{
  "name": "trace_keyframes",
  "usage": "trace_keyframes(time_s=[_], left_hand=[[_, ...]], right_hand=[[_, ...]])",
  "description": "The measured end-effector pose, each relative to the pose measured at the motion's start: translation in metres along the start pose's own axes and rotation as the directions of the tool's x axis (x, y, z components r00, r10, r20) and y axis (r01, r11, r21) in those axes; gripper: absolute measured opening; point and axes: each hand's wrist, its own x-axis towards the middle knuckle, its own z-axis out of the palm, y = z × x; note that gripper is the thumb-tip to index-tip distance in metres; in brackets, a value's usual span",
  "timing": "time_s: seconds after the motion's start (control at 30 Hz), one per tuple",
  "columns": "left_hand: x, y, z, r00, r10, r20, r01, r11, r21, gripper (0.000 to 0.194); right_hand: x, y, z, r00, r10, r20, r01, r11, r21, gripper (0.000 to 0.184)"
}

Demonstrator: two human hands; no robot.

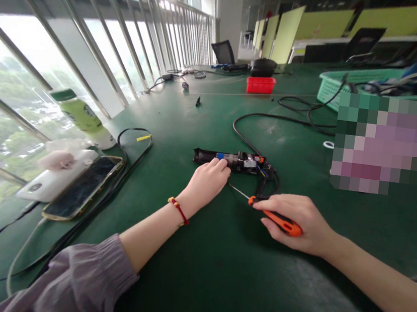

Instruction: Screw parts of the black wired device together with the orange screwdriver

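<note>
An opened black corded tool (244,162) lies on the green table, its wires and inner parts bare. It has a dark barrel pointing left and a short handle toward me. My left hand (209,176) is closed at the near side of the barrel, fingers curled against it; the fingertips are partly hidden. In my right hand (299,223) is a screwdriver (286,224) with an orange and black handle, gripped between thumb and fingers. Its thin shaft points left, and the tip reaches close to my left fingers.
A phone (83,189), a white device (56,178), a green-and-white cup (84,118) and loose cables stand or lie at left beside the railing. Further back are a red bin (260,85) and a green basket (328,90) of cables. A blurred-out person is at right.
</note>
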Motion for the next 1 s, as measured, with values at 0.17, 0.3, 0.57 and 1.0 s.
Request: trace_keyframes(time_s=[0.17,0.3,0.57,1.0], left_hand=[[-0.0026,-0.0017,0.0042,0.997,-0.03,-0.073,0.024,0.995,-0.094,0.017],[-0.002,-0.0018,0.0061,0.992,-0.073,-0.099,0.054,0.981,-0.184,0.015],[-0.0017,-0.0028,0.0046,0.986,-0.13,-0.102,0.089,0.94,-0.331,0.006],[-0.0025,0.0031,0.0028,0.972,-0.189,-0.141,0.123,0.917,-0.379,0.008]], right_hand=[[-0.0008,-0.0001,-0.0001,1.0,0.005,0.022,-0.005,1.0,-0.003,0.02],[-0.0007,0.0007,-0.0001,0.998,0.012,0.056,-0.012,1.0,-0.006,0.021],[0.0008,0.0001,-0.0016,0.996,0.0,0.09,0.001,1.0,-0.014,0.021],[0.0028,0.0002,0.0001,0.994,-0.001,0.106,0.005,0.999,-0.036,0.022]])
